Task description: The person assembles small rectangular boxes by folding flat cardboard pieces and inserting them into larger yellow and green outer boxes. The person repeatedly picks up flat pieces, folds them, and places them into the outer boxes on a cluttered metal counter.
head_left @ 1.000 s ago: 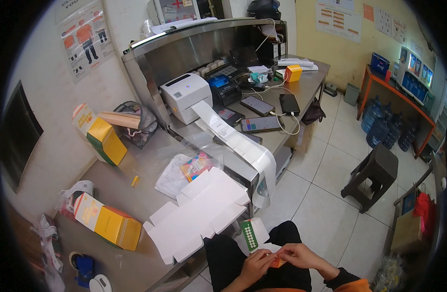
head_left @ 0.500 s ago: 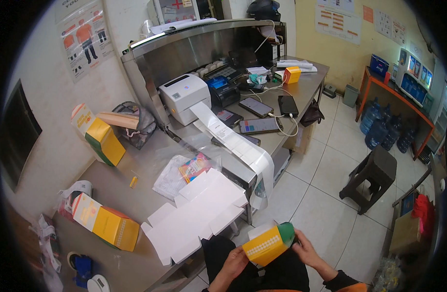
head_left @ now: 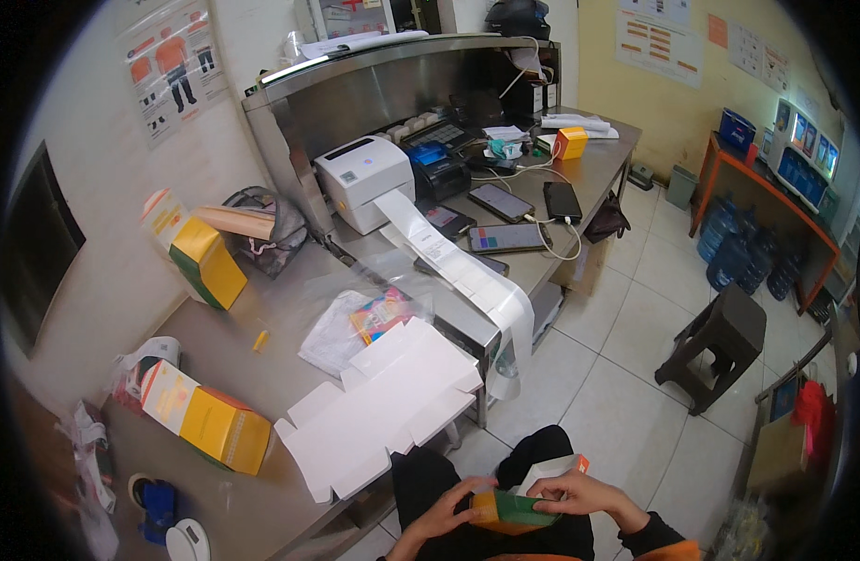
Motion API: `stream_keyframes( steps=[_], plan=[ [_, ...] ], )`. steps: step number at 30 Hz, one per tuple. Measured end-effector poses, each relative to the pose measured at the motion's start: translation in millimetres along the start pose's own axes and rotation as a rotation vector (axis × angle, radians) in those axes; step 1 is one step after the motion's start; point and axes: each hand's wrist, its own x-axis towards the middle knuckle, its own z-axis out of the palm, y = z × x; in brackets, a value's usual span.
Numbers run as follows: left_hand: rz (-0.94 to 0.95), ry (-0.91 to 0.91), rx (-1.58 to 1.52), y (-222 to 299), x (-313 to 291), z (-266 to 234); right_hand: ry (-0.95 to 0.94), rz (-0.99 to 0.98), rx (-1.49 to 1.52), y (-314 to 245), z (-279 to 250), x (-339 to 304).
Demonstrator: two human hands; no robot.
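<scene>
Over my lap I hold a small yellow, green and white carton box (head_left: 516,512). My left hand (head_left: 448,510) is closed round its left end. My right hand (head_left: 579,492) has its fingers bent over the green panel at the upper edge, and a white flap with an orange corner stands up behind it. The box's underside is hidden. White unfolded carton sheets (head_left: 383,411) lie at the table's edge, left of my hands. Two assembled yellow-and-white boxes, one near (head_left: 215,428) and one farther back (head_left: 205,257), are on the metal table (head_left: 252,374).
A white label printer (head_left: 364,182) trails a long label strip (head_left: 458,271) over the desk edge. Phones (head_left: 509,237) with cables lie beyond it. Blue tape dispenser (head_left: 157,510) and round white device (head_left: 187,539) sit at the near left. A dark stool (head_left: 715,346) stands on the right.
The box has turned and come lower toward my lap, its green panel now facing up. My right hand has moved from its right side onto the panel.
</scene>
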Motion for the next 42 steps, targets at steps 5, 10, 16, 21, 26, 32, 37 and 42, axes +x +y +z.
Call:
stream_keyframes(
  steps=[5,10,16,21,26,32,37,42],
  plan=[
    [0.072,0.079,0.13,45,12,10,0.205,-0.235,-0.023,4,8,7],
    [-0.096,0.351,-0.02,51,12,49,0.245,-0.089,-0.058,0,22,12],
    [-0.117,0.692,0.156,46,21,51,0.796,-0.368,-0.377,-7,38,19],
    [-0.057,0.42,0.105,50,29,49,0.83,-0.479,-0.468,-1,43,20],
    [-0.059,0.241,-0.086,49,26,46,0.825,-0.42,-0.431,5,40,19],
    [-0.215,0.128,0.061,54,22,41,0.723,-0.256,-0.312,5,42,18],
    [-0.182,-0.018,0.074,43,16,45,0.46,0.071,0.054,3,35,19],
    [-0.292,-0.013,-0.202,22,-1,24,0.351,-0.004,-0.219,0,13,5]
  ],
)
